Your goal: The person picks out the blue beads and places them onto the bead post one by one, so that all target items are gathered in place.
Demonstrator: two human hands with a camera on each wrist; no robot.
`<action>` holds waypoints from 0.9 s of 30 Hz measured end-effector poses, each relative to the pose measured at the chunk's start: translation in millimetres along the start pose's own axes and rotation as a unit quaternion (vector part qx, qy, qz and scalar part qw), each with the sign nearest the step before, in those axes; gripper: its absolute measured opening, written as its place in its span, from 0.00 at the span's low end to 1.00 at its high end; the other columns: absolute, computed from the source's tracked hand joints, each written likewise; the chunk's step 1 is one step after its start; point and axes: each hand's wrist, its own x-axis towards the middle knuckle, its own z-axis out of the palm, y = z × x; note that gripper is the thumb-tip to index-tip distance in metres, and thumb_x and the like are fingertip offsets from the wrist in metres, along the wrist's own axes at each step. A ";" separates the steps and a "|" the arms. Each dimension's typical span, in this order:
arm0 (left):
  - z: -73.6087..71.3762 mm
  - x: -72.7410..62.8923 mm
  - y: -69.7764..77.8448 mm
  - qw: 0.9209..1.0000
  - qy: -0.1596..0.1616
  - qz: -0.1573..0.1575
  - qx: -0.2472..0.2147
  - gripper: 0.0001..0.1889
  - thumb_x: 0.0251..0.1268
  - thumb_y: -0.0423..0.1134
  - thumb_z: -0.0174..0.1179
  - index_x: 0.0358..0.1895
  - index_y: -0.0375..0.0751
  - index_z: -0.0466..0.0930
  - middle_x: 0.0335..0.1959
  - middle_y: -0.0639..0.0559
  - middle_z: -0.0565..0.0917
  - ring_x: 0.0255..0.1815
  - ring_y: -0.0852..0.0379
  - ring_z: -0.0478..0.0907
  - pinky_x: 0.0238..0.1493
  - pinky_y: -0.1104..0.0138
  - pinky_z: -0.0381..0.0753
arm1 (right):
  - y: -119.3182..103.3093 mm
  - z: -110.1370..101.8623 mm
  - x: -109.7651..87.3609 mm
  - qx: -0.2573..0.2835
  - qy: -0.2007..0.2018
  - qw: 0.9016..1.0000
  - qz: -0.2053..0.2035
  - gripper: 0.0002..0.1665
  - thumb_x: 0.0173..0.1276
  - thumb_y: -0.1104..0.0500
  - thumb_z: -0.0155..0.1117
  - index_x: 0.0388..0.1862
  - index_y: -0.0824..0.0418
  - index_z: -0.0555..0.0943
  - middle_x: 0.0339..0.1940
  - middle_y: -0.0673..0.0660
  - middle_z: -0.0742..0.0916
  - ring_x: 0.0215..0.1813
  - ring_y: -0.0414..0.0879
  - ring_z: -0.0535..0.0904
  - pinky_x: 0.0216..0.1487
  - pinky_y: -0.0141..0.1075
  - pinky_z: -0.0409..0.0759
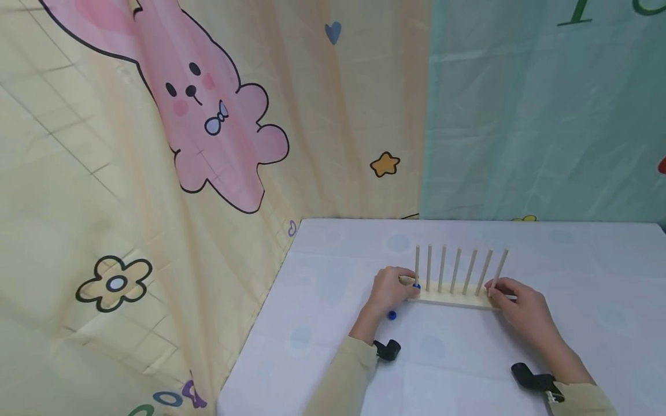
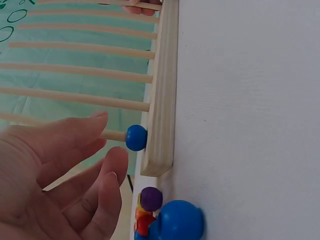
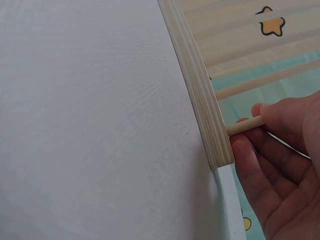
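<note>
A wooden stand (image 1: 452, 298) with a row of several upright pegs is between the hands. At the foot of its leftmost peg (image 1: 417, 263) sits a blue bead (image 2: 136, 138), against the base. My left hand (image 1: 390, 289) is beside that peg, thumb and fingers spread apart; in the left wrist view the bead is just beyond the fingertips. My right hand (image 3: 285, 165) pinches the rightmost peg (image 3: 245, 125) low down, its thumb on the rod and other fingers near the base's end. The left thumb hides part of the leftmost peg in the left wrist view.
Another blue bead (image 1: 392, 315) lies on the white-covered table (image 1: 322, 323) near my left wrist. Past the stand's left end, the left wrist view shows a purple bead (image 2: 151, 199) with red and yellow pieces. Printed curtains (image 1: 338, 115) hang behind and to the left.
</note>
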 end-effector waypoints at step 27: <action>-58.8 -23.5 -15.7 0.992 -0.089 0.088 -0.023 0.15 0.62 0.40 0.73 0.50 0.43 0.88 0.40 0.56 0.86 0.38 0.63 0.78 0.36 0.70 0.80 | -1.0 0.2 0.8 0.004 -0.011 1.000 0.023 0.17 0.79 0.50 0.56 0.50 0.63 0.82 0.50 0.68 0.86 0.56 0.66 0.78 0.50 0.62 0.78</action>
